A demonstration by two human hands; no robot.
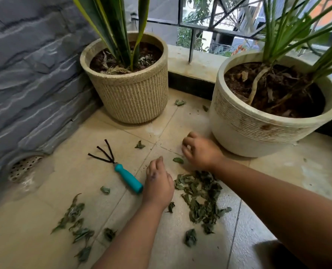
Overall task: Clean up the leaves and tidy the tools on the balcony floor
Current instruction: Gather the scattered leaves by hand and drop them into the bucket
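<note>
The main leaf pile (200, 197) is lying on the balcony floor (277, 167) toward its near middle, between the two forearms. Loose leaves are lying outside it: a scattered run (74, 216) toward the near-left edge, a single leaf (178, 160) between the hands, one leaf (140, 145) further out, and one far leaf (179, 102) between the two pots. The hand rake (122, 171) is lying flat on the floor left of the pile, tines pointing toward the far-left corner, teal handle end just beside the left hand (158, 183).

Step in hand, as judged: gathering leaves by hand into one pile – the tool tidying is not yet started.

- Left grip: the hand is resting palm down at the pile's left margin, fingers relaxed and holding nothing.
- Right grip: the right hand (200, 150) is sitting knuckles up just in front of the white pot (258, 129), fingers curled toward the floor; whether anything is pinched beneath them cannot be told.

Next move, as judged: sweeping the single leaf back into the pile, then reaching for the outlying leaves – the far one calls for a stretch between the white pot and the ribbed beige pot (134, 98). Dry leaves are likely crumbling under pressure, so light raking is advised. The floor drain (23, 167) is sitting at the left edge by the stone wall (25, 74); fragments are best kept away from it.
</note>
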